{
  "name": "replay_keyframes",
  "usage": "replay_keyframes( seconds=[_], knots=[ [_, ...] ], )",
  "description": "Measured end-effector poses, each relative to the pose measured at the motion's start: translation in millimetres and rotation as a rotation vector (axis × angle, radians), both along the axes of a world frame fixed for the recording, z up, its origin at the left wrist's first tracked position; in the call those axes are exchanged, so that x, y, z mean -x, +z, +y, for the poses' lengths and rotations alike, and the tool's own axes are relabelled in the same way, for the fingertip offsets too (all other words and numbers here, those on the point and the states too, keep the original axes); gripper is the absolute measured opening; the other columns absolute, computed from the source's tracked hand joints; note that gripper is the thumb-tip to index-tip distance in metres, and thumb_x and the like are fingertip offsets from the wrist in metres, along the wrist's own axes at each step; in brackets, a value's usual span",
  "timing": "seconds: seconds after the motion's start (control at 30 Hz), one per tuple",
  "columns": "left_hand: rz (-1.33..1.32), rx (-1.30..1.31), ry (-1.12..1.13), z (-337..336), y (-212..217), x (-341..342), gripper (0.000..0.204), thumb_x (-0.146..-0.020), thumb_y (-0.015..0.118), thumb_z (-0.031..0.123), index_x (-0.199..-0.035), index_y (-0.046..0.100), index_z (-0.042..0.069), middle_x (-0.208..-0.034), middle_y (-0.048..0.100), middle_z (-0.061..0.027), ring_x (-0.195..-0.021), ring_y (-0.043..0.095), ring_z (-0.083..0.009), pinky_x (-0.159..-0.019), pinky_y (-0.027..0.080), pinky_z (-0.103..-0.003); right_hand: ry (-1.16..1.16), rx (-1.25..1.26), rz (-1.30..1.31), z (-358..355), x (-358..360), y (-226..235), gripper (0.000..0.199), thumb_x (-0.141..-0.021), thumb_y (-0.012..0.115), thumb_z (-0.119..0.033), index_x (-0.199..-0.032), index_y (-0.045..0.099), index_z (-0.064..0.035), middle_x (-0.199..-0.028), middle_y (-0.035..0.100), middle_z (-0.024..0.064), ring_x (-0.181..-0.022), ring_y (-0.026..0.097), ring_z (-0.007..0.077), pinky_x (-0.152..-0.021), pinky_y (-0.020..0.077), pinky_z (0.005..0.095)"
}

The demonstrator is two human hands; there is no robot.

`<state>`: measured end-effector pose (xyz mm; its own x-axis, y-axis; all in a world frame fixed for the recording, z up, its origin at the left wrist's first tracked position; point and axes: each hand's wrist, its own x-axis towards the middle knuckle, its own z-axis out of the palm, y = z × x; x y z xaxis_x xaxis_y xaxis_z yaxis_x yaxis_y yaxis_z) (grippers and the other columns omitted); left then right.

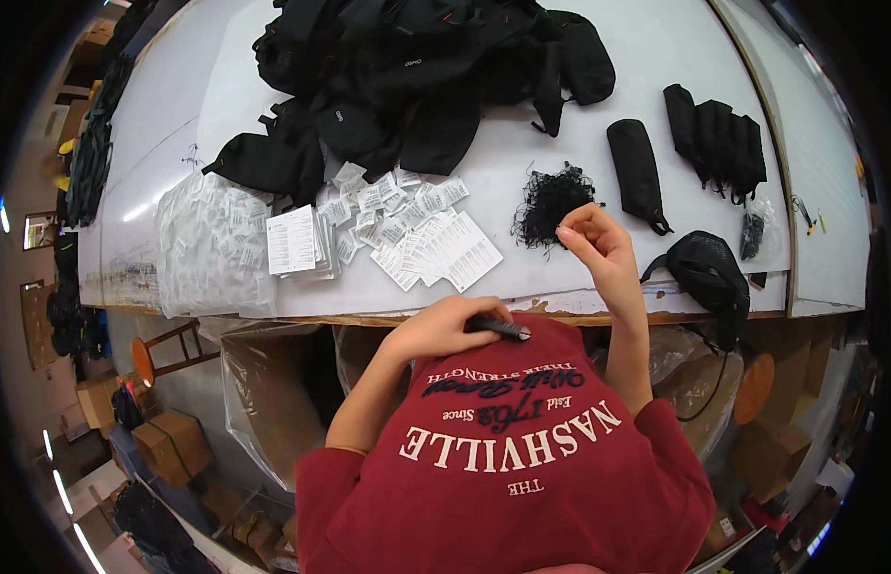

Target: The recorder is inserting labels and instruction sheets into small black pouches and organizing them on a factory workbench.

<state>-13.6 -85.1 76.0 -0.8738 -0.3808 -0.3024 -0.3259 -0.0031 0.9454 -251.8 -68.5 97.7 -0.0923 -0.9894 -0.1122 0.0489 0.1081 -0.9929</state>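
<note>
My left hand (452, 328) is closed round a small dark object with a pale tip (511, 330), held against the front of my red shirt by the table's near edge. I cannot make out its kind. Raised over the table, my right hand (601, 245) has its thumb and forefinger pinched together beside a tangled heap of thin black strings (556, 199). What is between those fingers, if anything, is too small to tell. Left of the strings lie fanned white printed cards (455, 253), a stack of cards (292, 241) and loose small white labels (380, 196).
A large pile of black fabric bags (407, 67) covers the far middle. A clear plastic bag of labels (216, 249) lies at left. One black pouch (635, 172), a row of several pouches (718, 139) and a black mesh bag (706, 273) lie at right. Cardboard boxes (173, 448) stand below.
</note>
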Motion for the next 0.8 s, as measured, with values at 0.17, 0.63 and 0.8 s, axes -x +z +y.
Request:
replay_keyframes(
  seconds=[0.17, 0.63, 0.8],
  knots=[
    [0.014, 0.086, 0.527, 1, -6, 18, 0.014, -0.085, 0.061, 0.011, -0.093, 0.062, -0.001, -0.083, 0.064, -0.0108, -0.073, 0.059, -0.0157, -0.069, 0.045, -0.027, 0.010, 0.022, 0.082, 2, -15, 14, 0.010, -0.084, 0.063, -0.011, -0.081, 0.057, -0.0039, -0.058, 0.040, -0.0089, -0.055, 0.030, 0.0001, -0.050, 0.0214, 0.0198],
    [0.191, 0.302, 0.907, 6, 28, 39, 0.018, -0.085, 0.061, 0.004, -0.103, 0.063, 0.002, -0.076, 0.065, -0.0064, -0.068, 0.060, -0.0097, -0.064, 0.046, -0.023, 0.019, 0.193, 0.462, 3, -48, 19, 0.011, -0.080, 0.063, -0.009, -0.077, 0.054, -0.0029, -0.049, 0.032, 0.0020, -0.043, 0.030, 0.0124, -0.044, 0.0258, 0.0294],
    [0.235, 0.482, 0.924, 2, 22, 39, 0.014, -0.082, 0.063, 0.000, -0.096, 0.064, 0.000, -0.085, 0.061, -0.0078, -0.075, 0.059, -0.0140, -0.067, 0.046, -0.024, -0.017, 0.246, 0.591, 6, -53, 14, 0.011, -0.081, 0.063, -0.009, -0.080, 0.054, -0.0026, -0.049, 0.041, 0.0028, -0.044, 0.039, 0.0109, -0.044, 0.0297, 0.0278]
  ],
)
